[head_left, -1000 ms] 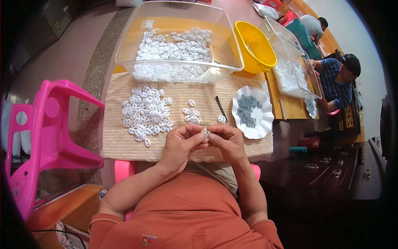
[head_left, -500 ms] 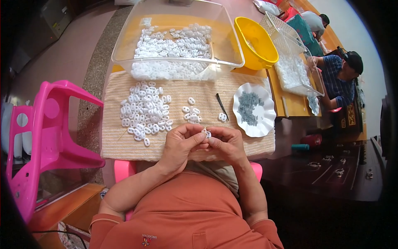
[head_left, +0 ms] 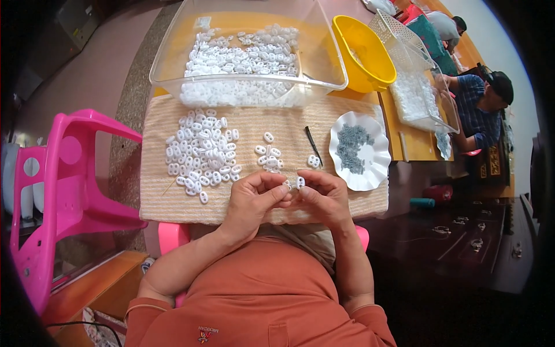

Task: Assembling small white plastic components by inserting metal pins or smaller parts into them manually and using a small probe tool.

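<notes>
My left hand [head_left: 252,199] and my right hand [head_left: 327,199] meet close together over the near edge of the cloth-covered table. The left fingertips pinch a small white plastic piece [head_left: 287,184], mostly hidden by them. Between the right thumb and fingers is an oval white plastic piece with holes [head_left: 300,182], held upright. A narrow gap separates the two pieces. Just beyond the hands lie a few similar white pieces [head_left: 269,151] and a small pair [head_left: 313,161]. A larger heap of white pieces [head_left: 202,147] spreads to the left.
A scalloped white dish [head_left: 378,153] holds small grey parts; a slim black tool [head_left: 313,143] lies beside it. Beyond stand a clear bin [head_left: 167,63] of white pieces and a yellow basin [head_left: 370,58]. A pink chair [head_left: 87,168] is at left. A co-worker [head_left: 483,104] sits at right.
The two hands have drawn slightly apart, the right one moving right. The oval white piece in the right fingers now shows clear of the left fingertips.
</notes>
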Action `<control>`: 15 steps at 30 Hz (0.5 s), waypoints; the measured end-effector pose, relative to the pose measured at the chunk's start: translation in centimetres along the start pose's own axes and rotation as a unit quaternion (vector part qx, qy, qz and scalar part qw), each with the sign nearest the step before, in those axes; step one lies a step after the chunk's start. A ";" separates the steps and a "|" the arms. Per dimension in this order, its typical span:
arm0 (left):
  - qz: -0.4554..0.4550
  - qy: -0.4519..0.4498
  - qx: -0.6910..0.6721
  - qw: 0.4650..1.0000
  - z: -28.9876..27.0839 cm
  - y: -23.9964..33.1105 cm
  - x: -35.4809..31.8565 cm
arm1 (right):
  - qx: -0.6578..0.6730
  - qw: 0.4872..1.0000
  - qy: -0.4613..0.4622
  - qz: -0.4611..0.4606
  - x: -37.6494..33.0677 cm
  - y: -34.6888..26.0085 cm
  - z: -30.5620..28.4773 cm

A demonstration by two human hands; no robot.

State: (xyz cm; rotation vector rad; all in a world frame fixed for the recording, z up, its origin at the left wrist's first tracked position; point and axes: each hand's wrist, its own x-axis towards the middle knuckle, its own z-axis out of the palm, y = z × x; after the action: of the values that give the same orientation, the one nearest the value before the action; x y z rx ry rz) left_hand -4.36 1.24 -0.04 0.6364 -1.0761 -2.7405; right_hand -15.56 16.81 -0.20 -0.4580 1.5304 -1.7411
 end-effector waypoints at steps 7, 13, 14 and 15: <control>0.010 0.003 0.032 0.999 0.0 0.1 0.1 | -0.018 1.000 -0.004 0.000 0.0 -0.5 0.2; -0.003 0.009 0.036 0.999 -0.1 0.1 0.2 | -0.011 1.000 -0.013 -0.010 0.1 -0.3 0.1; -0.005 0.010 0.036 0.999 0.0 0.1 0.2 | -0.006 1.000 -0.013 -0.009 0.1 -0.3 0.1; -0.005 0.010 0.034 0.999 0.0 0.1 0.2 | -0.006 1.000 -0.013 -0.007 0.1 -0.2 0.0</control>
State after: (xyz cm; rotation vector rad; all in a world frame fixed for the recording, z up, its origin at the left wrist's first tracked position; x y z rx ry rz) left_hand -4.51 1.06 -0.04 0.6778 -1.1703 -2.7108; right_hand -15.65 16.73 0.00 -0.4968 1.5223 -1.7312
